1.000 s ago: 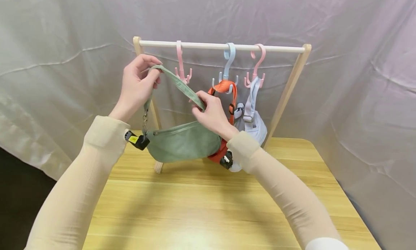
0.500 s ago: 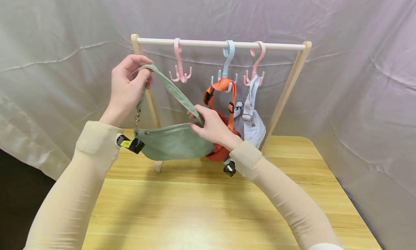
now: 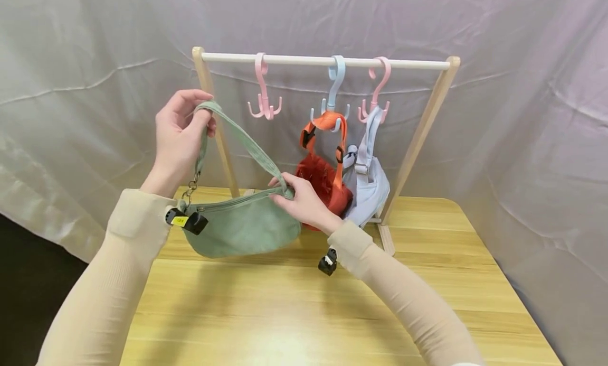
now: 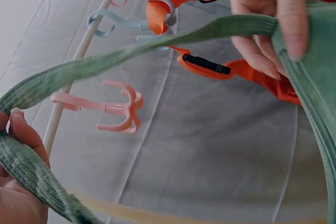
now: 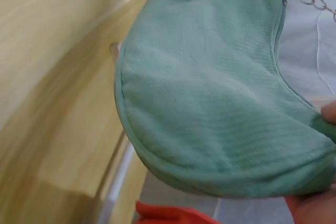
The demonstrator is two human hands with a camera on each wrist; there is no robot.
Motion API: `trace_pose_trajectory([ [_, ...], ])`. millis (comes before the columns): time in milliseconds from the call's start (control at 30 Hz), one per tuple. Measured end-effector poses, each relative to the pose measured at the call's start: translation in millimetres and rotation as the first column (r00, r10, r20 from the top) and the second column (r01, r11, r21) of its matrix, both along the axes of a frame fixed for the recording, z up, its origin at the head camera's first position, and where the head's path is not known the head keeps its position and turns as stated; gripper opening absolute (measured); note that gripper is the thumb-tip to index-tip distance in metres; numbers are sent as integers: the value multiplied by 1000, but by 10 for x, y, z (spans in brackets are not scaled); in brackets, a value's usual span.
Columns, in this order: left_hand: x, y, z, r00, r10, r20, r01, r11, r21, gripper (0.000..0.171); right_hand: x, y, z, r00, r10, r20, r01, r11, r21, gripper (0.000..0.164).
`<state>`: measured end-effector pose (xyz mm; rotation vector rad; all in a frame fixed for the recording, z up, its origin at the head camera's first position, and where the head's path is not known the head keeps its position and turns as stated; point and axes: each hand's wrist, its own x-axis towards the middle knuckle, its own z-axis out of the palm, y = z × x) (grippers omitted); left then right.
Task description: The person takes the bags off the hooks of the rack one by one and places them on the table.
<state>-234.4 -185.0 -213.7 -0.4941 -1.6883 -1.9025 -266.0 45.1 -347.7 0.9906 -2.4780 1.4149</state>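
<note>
A green shoulder bag (image 3: pixel 247 226) hangs between my two hands in front of the rack. My left hand (image 3: pixel 178 131) pinches the top of its strap (image 3: pixel 247 141) between thumb and fingers. At the bag's right end, my right hand (image 3: pixel 304 199) grips the corner where the strap joins the body. A short metal chain (image 3: pixel 191 189) links the strap to the bag's left end. In the right wrist view the bag's green body (image 5: pixel 205 82) fills most of the picture. The left pink hook (image 3: pixel 265 91) on the rack carries nothing and is behind the strap.
A white rail (image 3: pixel 294 59) on wooden legs (image 3: pixel 420 128) spans the back of the wooden table (image 3: pixel 304 313). From a blue hook (image 3: pixel 336 86) hangs a red-orange bag (image 3: pixel 323 178). A pale lavender bag (image 3: pixel 372 189) hangs on the right pink hook (image 3: pixel 380 86). Grey cloth (image 3: pixel 119 33) lines the background.
Both hands have shifted left and down with the green bag, bringing it away from the red-orange bag. My right hand has slid along the strap to the bag's corner.
</note>
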Motion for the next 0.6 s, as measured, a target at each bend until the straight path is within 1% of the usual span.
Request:
trace_pose_trajectory([
  [100,107,-44,-43,1000,19,20,-18,999,-29,20,51,-26,-23,1000,4,-2,-4,997,-79,17],
  [200,168,-107,-99,999,32,37,-31,998,-48,24,80,-52,-36,1000,-5,-10,4,990,-141,16],
  [300,230,-171,-168,998,47,49,-44,996,-73,28,107,-70,-62,1000,-22,-22,17,983,-181,15],
  [467,321,-251,-283,998,49,39,-44,992,-120,30,121,-96,-98,998,-57,-31,48,971,-235,13],
  [600,385,-305,-376,998,61,16,-58,986,-154,28,122,-124,-87,997,-74,-37,61,958,-279,9],
])
